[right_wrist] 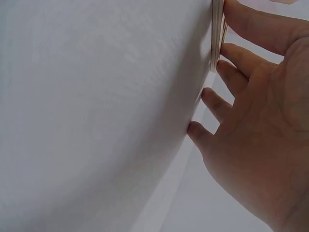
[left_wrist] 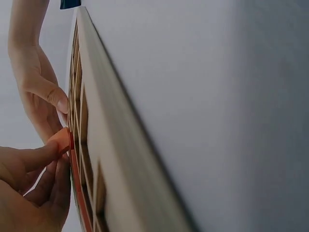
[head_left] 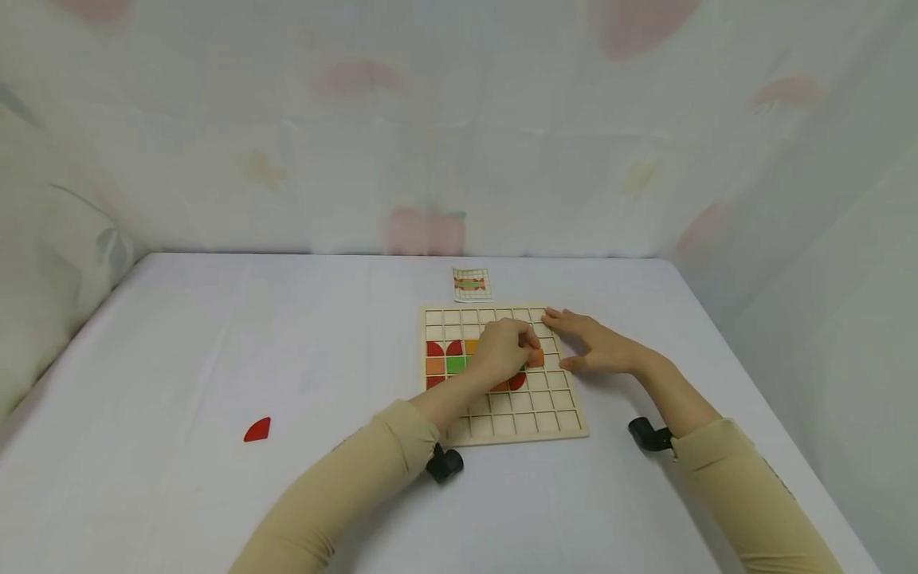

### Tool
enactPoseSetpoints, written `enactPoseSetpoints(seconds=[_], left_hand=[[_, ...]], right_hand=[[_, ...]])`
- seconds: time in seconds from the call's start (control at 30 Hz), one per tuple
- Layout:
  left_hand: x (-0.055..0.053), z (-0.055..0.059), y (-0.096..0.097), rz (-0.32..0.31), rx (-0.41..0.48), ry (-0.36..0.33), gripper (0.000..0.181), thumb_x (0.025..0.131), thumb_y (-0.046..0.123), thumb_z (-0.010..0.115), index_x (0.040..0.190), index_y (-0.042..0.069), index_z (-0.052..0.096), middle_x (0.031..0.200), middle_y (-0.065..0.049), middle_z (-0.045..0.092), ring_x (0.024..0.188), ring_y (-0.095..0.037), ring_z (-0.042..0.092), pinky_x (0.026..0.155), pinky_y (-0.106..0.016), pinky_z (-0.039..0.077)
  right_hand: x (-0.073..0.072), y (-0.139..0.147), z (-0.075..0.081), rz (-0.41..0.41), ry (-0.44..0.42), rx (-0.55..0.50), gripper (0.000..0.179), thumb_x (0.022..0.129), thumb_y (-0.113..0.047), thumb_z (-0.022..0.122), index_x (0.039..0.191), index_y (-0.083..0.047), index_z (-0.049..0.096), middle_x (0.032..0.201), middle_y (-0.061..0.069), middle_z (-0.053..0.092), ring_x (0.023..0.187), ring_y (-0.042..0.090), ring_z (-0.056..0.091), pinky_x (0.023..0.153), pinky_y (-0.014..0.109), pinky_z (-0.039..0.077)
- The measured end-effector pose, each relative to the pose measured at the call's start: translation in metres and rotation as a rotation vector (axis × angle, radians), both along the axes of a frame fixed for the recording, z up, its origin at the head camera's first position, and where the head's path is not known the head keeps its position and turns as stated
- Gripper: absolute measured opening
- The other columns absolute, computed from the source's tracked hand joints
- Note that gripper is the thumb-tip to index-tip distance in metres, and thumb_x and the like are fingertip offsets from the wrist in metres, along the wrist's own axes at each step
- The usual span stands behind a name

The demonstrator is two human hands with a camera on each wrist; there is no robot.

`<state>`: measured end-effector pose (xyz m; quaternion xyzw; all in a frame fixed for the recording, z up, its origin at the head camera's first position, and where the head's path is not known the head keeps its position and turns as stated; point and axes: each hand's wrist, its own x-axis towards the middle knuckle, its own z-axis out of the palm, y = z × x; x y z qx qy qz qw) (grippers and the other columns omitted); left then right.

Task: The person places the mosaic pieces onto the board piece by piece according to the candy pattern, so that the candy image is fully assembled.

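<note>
My left hand [head_left: 500,348] reaches over the wooden grid board [head_left: 534,424] and pinches an orange square tile [head_left: 535,359] between thumb and fingers. In the left wrist view the orange tile [left_wrist: 61,140] stands tilted, its lower edge right at the grid. Red, orange, yellow and green tiles lie in the board's middle rows, such as a green one [head_left: 456,365]; my left hand and forearm hide some of them. My right hand [head_left: 601,344] rests at the board's right side with fingers spread. The right wrist view shows its thumb and fingertips along the board's edge [right_wrist: 217,36].
A small printed card [head_left: 471,295] with a coloured grid pattern lies just behind the board. One loose red quarter-round tile [head_left: 258,430] lies on the white table [head_left: 158,359] to the left. Black devices [head_left: 445,464] are at both wrists. Patterned cloth hangs behind.
</note>
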<state>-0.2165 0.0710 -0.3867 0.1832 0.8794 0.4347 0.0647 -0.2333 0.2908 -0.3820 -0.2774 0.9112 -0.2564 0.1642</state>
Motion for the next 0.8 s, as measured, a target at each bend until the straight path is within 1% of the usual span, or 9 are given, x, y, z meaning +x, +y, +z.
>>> enactPoseSetpoints(seconds=[0.1, 0.2, 0.3, 0.5, 0.67, 0.8], left_hand=[[0.0009, -0.0003, 0.0010, 0.002, -0.034, 0.007, 0.004, 0.088, 0.012, 0.073, 0.090, 0.009, 0.076, 0.082, -0.004, 0.075, 0.069, -0.008, 0.061, 0.067, -0.019, 0.047], [0.0016, -0.0010, -0.0003, 0.003, -0.046, 0.021, 0.006, 0.088, 0.014, 0.074, 0.089, 0.009, 0.077, 0.085, -0.003, 0.076, 0.075, -0.010, 0.062, 0.069, -0.021, 0.048], [0.0026, -0.0022, -0.0013, -0.009, -0.042, 0.014, 0.006, 0.088, 0.013, 0.073, 0.090, 0.009, 0.077, 0.088, -0.004, 0.077, 0.077, -0.011, 0.064, 0.071, -0.022, 0.050], [0.0040, -0.0021, -0.0013, -0.022, -0.063, 0.008, 0.005, 0.089, 0.013, 0.072, 0.089, 0.010, 0.077, 0.088, -0.003, 0.076, 0.074, -0.008, 0.060, 0.070, -0.020, 0.049], [0.0034, -0.0029, -0.0002, -0.026, -0.103, 0.028, 0.005, 0.089, 0.013, 0.072, 0.090, 0.011, 0.076, 0.089, -0.002, 0.076, 0.078, -0.009, 0.061, 0.070, -0.020, 0.049], [0.0034, -0.0042, 0.0002, -0.031, -0.126, 0.040, 0.007, 0.089, 0.013, 0.072, 0.092, 0.011, 0.077, 0.091, -0.002, 0.077, 0.083, -0.011, 0.065, 0.072, -0.020, 0.051]], right_hand=[[0.0005, -0.0008, -0.0002, -0.001, -0.004, -0.003, 0.079, 0.088, -0.022, 0.066, 0.154, -0.003, 0.028, 0.165, 0.017, 0.019, 0.153, 0.047, 0.010, 0.119, 0.069, 0.008], [0.0006, -0.0008, -0.0004, -0.001, -0.006, -0.008, 0.079, 0.088, -0.022, 0.066, 0.155, -0.003, 0.028, 0.165, 0.017, 0.018, 0.153, 0.047, 0.009, 0.119, 0.069, 0.008], [0.0005, -0.0003, -0.0007, 0.003, -0.006, -0.012, 0.079, 0.088, -0.023, 0.066, 0.155, -0.003, 0.028, 0.165, 0.017, 0.018, 0.153, 0.047, 0.009, 0.119, 0.069, 0.007], [-0.0001, 0.0010, -0.0013, 0.001, -0.002, -0.007, 0.079, 0.089, -0.025, 0.066, 0.155, -0.004, 0.028, 0.165, 0.017, 0.018, 0.153, 0.046, 0.009, 0.119, 0.068, 0.008], [-0.0009, 0.0013, -0.0019, 0.002, 0.000, -0.007, 0.079, 0.089, -0.026, 0.066, 0.155, -0.005, 0.028, 0.165, 0.017, 0.018, 0.153, 0.046, 0.010, 0.119, 0.068, 0.009], [-0.0012, 0.0015, -0.0029, 0.006, 0.000, -0.012, 0.079, 0.089, -0.026, 0.066, 0.155, -0.004, 0.028, 0.165, 0.017, 0.018, 0.153, 0.047, 0.009, 0.119, 0.068, 0.008]])
